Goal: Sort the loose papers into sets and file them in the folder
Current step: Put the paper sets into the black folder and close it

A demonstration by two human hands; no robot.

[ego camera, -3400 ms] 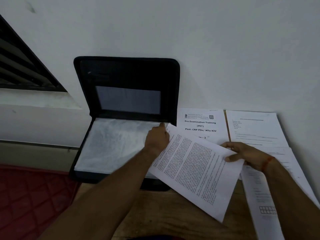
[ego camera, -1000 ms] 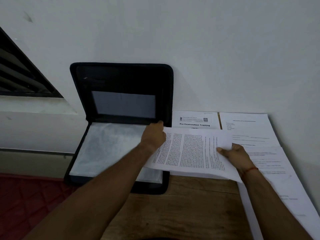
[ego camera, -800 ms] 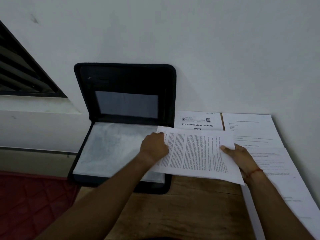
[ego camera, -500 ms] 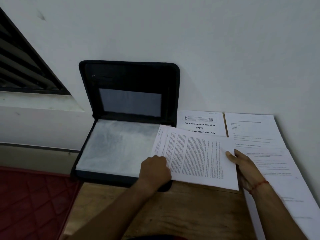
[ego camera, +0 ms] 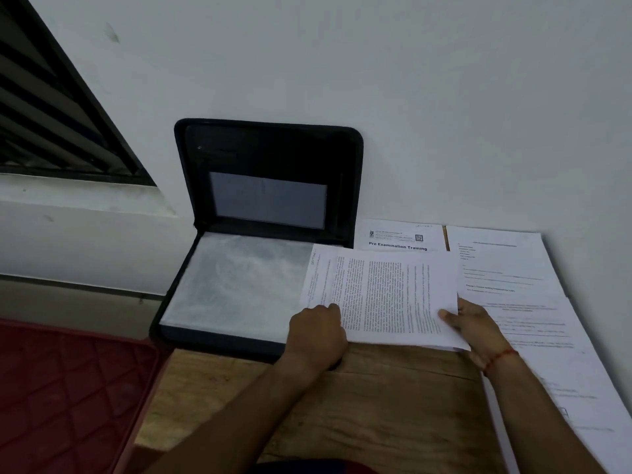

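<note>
The left grip (ego camera: 316,331) has its fingers curled round the near left edge of a printed sheet (ego camera: 383,297). The right grip (ego camera: 473,328) holds the same sheet at its near right corner, with the thumb on top and the other fingers under the paper. So the sheet sits between the two grips, and the lines of words on it run sideways. Its left part lies over the right side of the open black folder (ego camera: 270,159). The folder's lid stands up against the wall beyond the left grip. Its flat half, with a pale see-through pocket, lies to the left of that grip. Just past the sheet, away from both grips, a page that says "Pre Examination Training" (ego camera: 398,236) peeks out. To the right of the right grip are more white pages (ego camera: 547,336), lying one over another along the wall. A red thread (ego camera: 501,357) goes round the right wrist. The brown wooden desk (ego camera: 376,405) shows under both arms. A red mat (ego camera: 68,388) lies far to the left of the left grip.
</note>
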